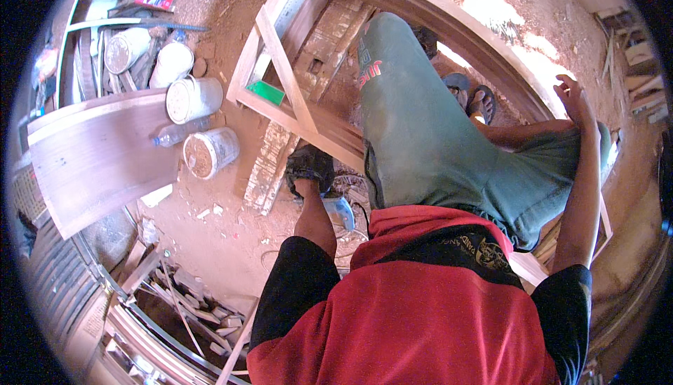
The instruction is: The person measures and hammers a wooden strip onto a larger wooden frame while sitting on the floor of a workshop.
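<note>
My left hand [308, 168] reaches down beside the wooden frame [336, 145], wrapped in or hidden by something black. Its fingers do not show clearly. Close to its wrist is a blue object [341, 213] with a dark cord, its kind unclear. My right hand [578, 103] is raised over my bent right knee, its fingers apart and nothing in them. My left leg, in green trousers, lies across the frame. At the frame's corner a thin diagonal brace [284, 70] crosses over a bright green piece [267, 92].
White buckets [194, 99] and a clear plastic bottle [179, 133] stand at left beside a broad wooden panel [105, 157]. A worn plank [270, 168] lies under the frame. Wood offcuts [217, 325] fill the lower left. Sandals [484, 103] show on the dusty floor beyond my leg.
</note>
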The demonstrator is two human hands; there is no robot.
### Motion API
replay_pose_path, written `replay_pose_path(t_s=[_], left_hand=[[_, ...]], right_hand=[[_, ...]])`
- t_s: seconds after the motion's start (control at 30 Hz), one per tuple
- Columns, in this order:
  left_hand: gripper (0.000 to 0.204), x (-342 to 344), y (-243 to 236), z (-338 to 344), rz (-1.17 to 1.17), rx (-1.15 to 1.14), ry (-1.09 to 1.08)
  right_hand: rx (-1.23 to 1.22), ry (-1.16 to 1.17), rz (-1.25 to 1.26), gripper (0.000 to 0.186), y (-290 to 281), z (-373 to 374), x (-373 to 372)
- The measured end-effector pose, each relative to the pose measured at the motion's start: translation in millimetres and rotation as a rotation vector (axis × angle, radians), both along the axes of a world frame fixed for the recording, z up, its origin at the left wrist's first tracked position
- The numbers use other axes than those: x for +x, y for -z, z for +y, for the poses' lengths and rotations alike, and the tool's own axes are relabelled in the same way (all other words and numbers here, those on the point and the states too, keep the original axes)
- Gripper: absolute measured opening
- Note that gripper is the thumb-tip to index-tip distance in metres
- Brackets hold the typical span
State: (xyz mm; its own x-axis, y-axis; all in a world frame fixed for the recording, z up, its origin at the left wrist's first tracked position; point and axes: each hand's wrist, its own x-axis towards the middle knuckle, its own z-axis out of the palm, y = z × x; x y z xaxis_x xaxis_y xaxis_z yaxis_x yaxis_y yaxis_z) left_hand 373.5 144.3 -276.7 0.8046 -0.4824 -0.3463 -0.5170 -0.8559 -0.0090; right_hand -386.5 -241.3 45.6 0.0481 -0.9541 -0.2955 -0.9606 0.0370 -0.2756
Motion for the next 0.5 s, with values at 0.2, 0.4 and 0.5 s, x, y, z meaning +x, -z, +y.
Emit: replay_pose_path(t_s=[0.2,0.4,0.5], left_hand=[[0.066,-14.7,-46.5,-34.6,0.192,0.107,0.13],[0.054,-11.0,-68.2,-35.5,0.054,0.133,0.277],[0.057,-29.6,-85.8,-54.9,0.154,0.171,0.165]], right_hand=[[0.019,0.042,0.039,0.033,-8.4,9.1,-4.3],[0.011,0.02,0.024,0.033,-10.2,3.8,9.9],[0.019,0.038,0.061,0.032,-12.9,11.0,1.4]])
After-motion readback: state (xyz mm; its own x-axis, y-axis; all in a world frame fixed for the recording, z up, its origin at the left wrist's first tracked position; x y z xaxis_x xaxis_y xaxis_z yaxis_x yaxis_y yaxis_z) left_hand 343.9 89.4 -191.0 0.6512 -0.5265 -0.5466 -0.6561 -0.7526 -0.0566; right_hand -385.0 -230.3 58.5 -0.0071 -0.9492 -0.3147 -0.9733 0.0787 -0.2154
